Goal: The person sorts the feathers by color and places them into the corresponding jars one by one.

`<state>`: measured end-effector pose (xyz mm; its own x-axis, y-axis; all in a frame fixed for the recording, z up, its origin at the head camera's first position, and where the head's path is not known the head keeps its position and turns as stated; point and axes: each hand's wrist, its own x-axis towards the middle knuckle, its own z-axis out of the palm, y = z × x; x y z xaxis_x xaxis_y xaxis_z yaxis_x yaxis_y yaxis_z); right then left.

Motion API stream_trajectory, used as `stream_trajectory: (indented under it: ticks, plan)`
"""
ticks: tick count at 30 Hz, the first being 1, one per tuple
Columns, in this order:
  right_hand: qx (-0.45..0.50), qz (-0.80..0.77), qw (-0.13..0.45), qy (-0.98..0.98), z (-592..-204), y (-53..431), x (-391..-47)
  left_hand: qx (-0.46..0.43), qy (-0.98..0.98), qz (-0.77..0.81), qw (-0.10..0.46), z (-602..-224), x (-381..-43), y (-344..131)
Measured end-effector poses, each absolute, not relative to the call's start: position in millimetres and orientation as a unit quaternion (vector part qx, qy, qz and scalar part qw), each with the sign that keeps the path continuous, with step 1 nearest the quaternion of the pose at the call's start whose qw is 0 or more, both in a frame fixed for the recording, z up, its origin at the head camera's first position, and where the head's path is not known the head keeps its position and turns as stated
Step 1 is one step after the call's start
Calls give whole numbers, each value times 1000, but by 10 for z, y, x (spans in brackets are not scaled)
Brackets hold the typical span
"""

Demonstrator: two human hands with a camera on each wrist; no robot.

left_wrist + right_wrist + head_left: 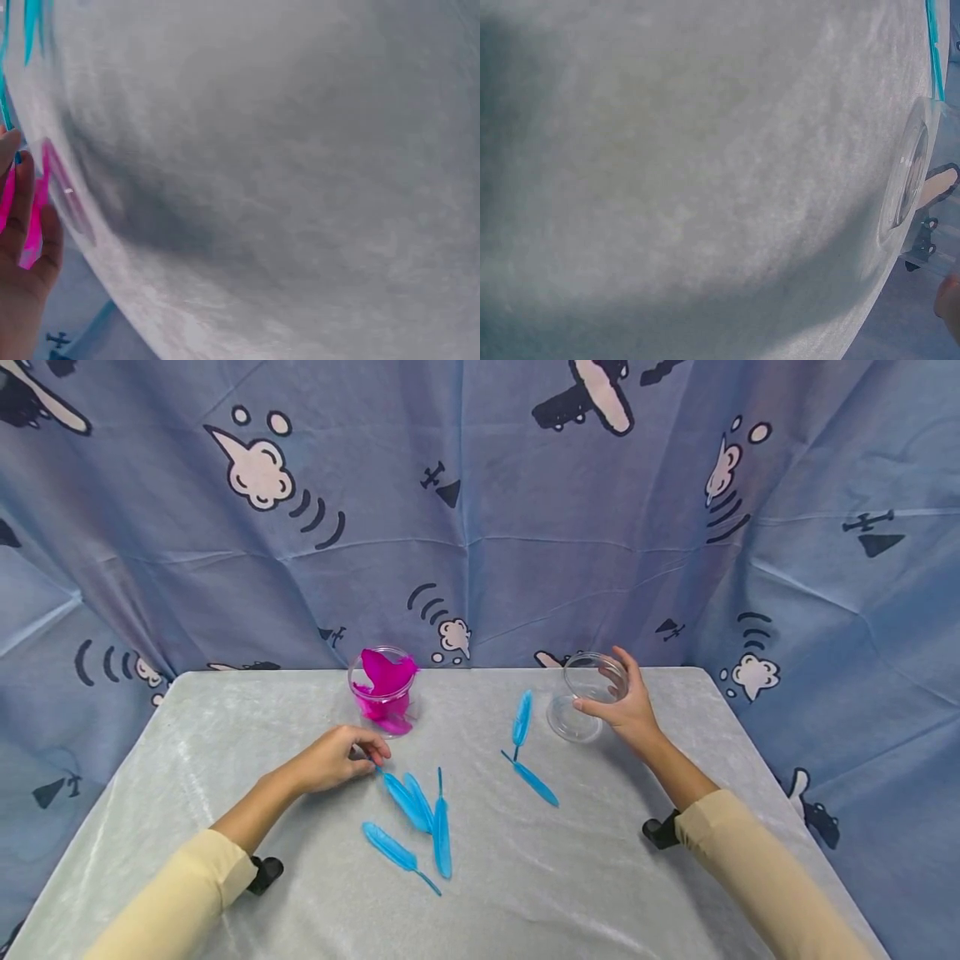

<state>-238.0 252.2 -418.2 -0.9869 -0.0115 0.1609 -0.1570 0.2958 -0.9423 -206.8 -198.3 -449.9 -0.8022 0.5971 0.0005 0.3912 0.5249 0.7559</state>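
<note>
My left hand [337, 760] pinches the quill tip of a blue feather [405, 802] between thumb and fingers; the feather lies low over the table. In the left wrist view, the thin quill [7, 112] runs up from the fingertips. Beside it lie more blue feathers [442, 839]. My right hand [630, 706] holds a clear plastic cup [576, 720] around its side near the rim, with the cup's base at or close to the tabletop. Nothing shows inside that cup. Left of it lie two blue feathers [535, 782].
A second clear cup [382, 693] stands at the back left with magenta feather-like pieces [386, 672] in it, some above its rim. The table [585, 877] has a pale cloth cover. Behind its back edge hangs a blue patterned curtain [510, 585].
</note>
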Motion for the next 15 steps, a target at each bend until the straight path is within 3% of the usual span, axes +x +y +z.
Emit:
stream_trajectory:
  ticks: [15]
  plan:
    - [49,589,62,-804,-4181,2526,-2379,314,827,456,101,-4190,-2037,-1547]
